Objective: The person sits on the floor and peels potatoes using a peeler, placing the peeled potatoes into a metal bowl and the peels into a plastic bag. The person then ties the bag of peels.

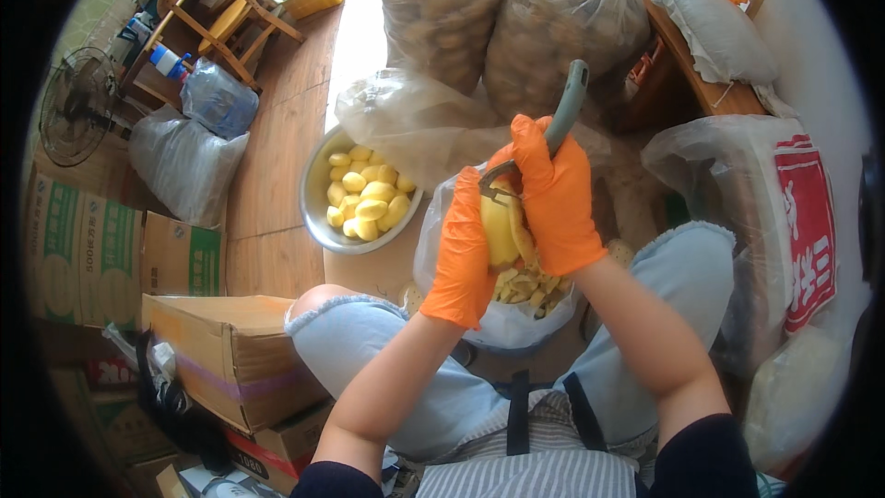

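My left hand [461, 256], in an orange glove, holds a partly peeled potato [498, 228] over a bin lined with a white plastic bag [510, 325]. My right hand [559, 200], gloved alike, grips a peeler with a grey-green handle [570, 104]. Its metal head [499, 180] lies at the upper end of the potato, and a strip of peel hangs along the potato's right side. Potato peelings [529, 288] fill the bin below. To the left, a metal bowl [312, 221] holds several peeled yellow potatoes [370, 209].
Large plastic sacks of unpeeled potatoes [446, 21] stand beyond my hands. Cardboard boxes [200, 332] are stacked at the left, near a fan [79, 107] and a wooden chair [231, 14]. A plastic bag with a red panel [805, 228] stands at the right, below a wooden table [698, 69].
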A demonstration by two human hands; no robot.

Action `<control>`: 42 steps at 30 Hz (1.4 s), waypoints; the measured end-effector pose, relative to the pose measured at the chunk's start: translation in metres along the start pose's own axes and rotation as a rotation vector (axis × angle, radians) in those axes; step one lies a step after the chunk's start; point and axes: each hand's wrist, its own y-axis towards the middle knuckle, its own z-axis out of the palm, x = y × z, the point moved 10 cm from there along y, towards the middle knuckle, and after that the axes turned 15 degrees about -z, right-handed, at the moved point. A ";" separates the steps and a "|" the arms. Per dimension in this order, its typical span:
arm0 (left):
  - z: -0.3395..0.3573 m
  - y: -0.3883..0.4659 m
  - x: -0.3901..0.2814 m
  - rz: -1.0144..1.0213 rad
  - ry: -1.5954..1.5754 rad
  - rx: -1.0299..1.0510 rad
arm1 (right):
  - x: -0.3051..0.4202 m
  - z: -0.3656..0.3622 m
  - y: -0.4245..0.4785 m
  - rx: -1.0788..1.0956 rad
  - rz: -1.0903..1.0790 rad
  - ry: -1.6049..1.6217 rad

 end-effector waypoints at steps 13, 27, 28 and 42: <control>-0.012 -0.001 0.000 0.164 0.313 -0.162 | -0.020 0.000 0.000 -0.020 0.282 0.266; -0.008 -0.001 0.007 -0.085 -0.172 -0.054 | 0.006 0.012 -0.020 0.157 -0.130 -0.276; -0.012 -0.001 0.011 -0.122 -0.109 -0.098 | 0.005 0.008 -0.016 0.124 -0.108 -0.241; -0.021 0.009 0.009 -0.175 -0.273 -0.049 | 0.001 -0.007 -0.001 -0.030 -0.014 0.110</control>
